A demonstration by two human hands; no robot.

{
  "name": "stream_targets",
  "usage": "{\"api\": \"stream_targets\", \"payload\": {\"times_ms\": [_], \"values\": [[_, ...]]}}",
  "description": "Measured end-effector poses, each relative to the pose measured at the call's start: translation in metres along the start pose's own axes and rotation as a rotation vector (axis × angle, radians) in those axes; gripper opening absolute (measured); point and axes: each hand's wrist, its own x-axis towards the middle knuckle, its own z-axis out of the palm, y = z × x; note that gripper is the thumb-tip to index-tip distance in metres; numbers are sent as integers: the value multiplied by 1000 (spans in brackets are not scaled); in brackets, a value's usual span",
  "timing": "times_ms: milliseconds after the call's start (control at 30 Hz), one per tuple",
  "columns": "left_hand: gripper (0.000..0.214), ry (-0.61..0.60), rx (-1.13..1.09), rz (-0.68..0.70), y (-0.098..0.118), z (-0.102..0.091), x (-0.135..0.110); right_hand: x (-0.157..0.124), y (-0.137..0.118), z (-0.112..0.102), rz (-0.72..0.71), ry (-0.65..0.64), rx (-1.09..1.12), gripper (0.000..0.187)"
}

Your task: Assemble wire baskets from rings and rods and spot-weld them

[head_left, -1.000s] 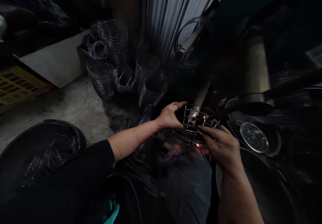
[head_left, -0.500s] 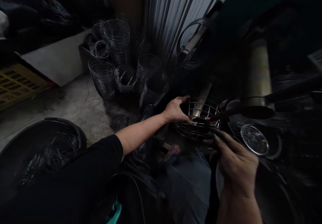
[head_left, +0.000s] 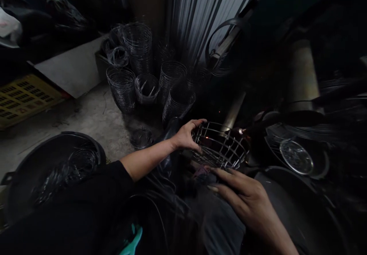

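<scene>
A round wire basket [head_left: 219, 148] made of thin metal rods sits low in the middle of the view, tilted toward me. My left hand [head_left: 186, 135] grips its left rim, thumb under and fingers over the top wire. My right hand [head_left: 243, 197] hovers just below the basket with fingers spread, holding nothing. A small glowing spot [head_left: 240, 131] shows at the basket's far right rim, beside a dark machine arm [head_left: 286, 117]. My knee in grey trousers [head_left: 218, 220] lies under the hands.
Stacks of finished wire baskets [head_left: 149, 75] stand on the concrete floor ahead. A black tub [head_left: 17, 171] with wire parts is at the left. A yellow crate [head_left: 23, 100] lies far left. A round wire disc [head_left: 296, 157] rests on the right.
The basket has tipped toward me and shifted slightly left. My right hand has let go of its near rim, dropped lower and spread its fingers. A spark now shows at the far rim.
</scene>
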Motion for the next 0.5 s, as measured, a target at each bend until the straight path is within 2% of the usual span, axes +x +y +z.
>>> {"api": "stream_targets", "payload": {"times_ms": [67, 133, 233, 300, 367, 500], "values": [[112, -54, 195, 75, 19, -5, -16, 9, -2, 1, 41, -60, 57, 23], [111, -87, 343, 91, 34, -3, -28, 15, 3, 5, 106, -49, 36, 27], [107, -87, 463, 63, 47, 5, -36, 15, 14, 13, 129, 3, -268, 26], [106, -77, 496, 49, 49, 11, -36, 9, 18, 17, 75, 4, -570, 29], [105, -71, 505, 44, 49, 15, -32, 3, 20, 18, -25, 20, -774, 33], [107, -68, 489, 57, 50, 21, -23, -2, 26, 14, -220, 181, -778, 30]]}}
